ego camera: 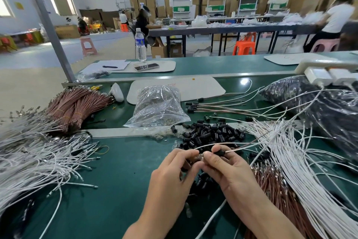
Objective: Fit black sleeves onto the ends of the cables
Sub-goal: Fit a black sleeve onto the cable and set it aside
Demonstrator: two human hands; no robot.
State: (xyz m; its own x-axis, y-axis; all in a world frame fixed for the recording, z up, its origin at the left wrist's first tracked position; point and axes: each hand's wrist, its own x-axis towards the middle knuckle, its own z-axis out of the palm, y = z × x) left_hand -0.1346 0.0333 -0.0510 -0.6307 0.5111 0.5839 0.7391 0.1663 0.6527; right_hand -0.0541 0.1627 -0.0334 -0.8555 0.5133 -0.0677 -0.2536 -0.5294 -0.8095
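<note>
Both hands meet over the green table, just in front of a pile of loose black sleeves (211, 132). My right hand (226, 167) pinches a black sleeve (219, 153) that sits on a thin cable (244, 148) running off to the right. My left hand (174, 171) pinches the metal end of the cable (200, 156) beside my right thumb. More black sleeves lie under my hands. Several finished cables with sleeves (195, 107) lie further back.
White cables (38, 159) spread across the left, with brown bundles (77, 103) behind them. White cables (290, 157) and brown cables (275, 190) fill the right. A clear bag of parts (158, 107) and a big dark bag (325, 107) stand behind the pile.
</note>
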